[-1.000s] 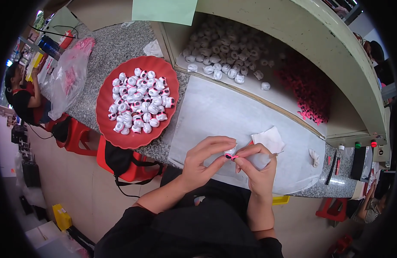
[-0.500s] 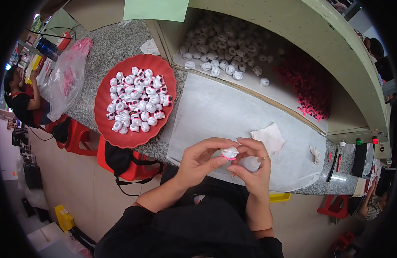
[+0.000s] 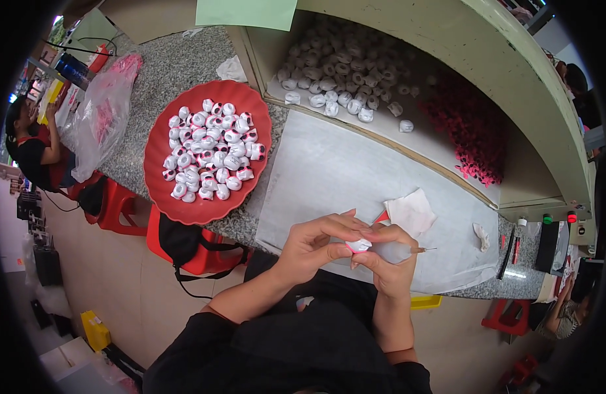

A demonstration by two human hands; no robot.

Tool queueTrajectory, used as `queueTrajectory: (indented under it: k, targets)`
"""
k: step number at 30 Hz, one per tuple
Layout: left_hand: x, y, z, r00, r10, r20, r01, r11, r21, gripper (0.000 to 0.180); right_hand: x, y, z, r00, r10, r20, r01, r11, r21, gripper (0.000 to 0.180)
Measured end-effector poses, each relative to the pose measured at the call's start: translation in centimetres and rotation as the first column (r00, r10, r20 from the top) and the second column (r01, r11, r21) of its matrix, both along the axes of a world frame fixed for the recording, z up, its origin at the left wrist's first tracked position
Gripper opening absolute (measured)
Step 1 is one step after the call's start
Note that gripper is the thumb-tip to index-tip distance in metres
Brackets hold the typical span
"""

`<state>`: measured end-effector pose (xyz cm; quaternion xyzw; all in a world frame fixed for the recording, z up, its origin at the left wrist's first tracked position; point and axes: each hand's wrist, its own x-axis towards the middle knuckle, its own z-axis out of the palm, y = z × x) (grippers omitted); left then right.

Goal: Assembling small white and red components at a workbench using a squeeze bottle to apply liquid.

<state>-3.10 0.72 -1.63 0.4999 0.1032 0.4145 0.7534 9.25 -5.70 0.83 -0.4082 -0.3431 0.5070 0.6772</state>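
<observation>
My left hand pinches a small white rounded piece with a pink edge between thumb and fingers. From the other side, the thumb and fingers of my right hand press on the same piece. A translucent squeeze bottle also lies in my right hand, its thin needle tip pointing right. Both hands are above a white sheet on the bench. To their left, a red scalloped plate carries many similar white pieces with pink and black parts.
Ahead, a pale green open-fronted box holds a heap of white pieces and a pile of pink-and-black parts. A white cloth lies beyond my right hand. Red stools stand left; a co-worker sits farther off.
My fingers have turned the small piece and closed further over it. The bottle has shifted in my right hand, and its needle tip now shows at the right.
</observation>
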Motion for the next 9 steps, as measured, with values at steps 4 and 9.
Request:
queueTrajectory:
  k: [4,9]
  targets:
    - [0.2,0.0,0.8,0.999,0.007,-0.051,-0.008,1.0,-0.014,0.017,0.1,0.0,-0.2,0.998,-0.067,0.018,0.067,0.998,0.014,0.018]
    - [-0.1,0.2,0.5,0.996,0.008,-0.085,-0.002,0.997,0.072,0.024,0.2,-0.2,-0.2,0.996,-0.08,0.028,0.081,0.996,-0.038,0.02]
